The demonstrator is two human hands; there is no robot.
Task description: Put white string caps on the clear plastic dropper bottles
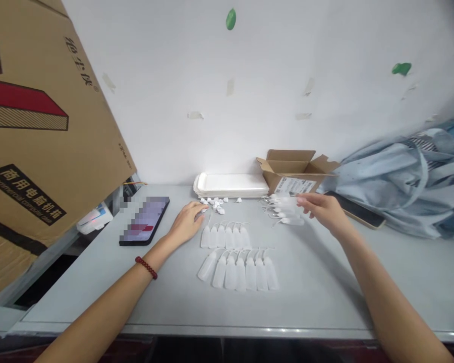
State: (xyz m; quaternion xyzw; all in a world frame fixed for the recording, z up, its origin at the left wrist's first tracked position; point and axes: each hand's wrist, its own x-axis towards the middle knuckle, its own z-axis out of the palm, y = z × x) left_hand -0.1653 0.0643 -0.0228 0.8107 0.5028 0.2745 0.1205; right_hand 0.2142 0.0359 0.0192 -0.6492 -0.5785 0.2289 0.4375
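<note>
My left hand reaches to a loose pile of small white caps, its thumb and fingers closing on one cap at the pile's near left edge. At the right, my right hand pinches the end of a small translucent squeeze bottle with a thin tube tip, over a group of similar bottles. Between my arms lie two rows of such bottles, a back row and a front row, their thin tips pointing away from me.
Behind the caps lies a stack of white flat packs beside an open cardboard box. A lit phone is at left, a dark phone at right by a blue cloth bag. A large carton leans in at left.
</note>
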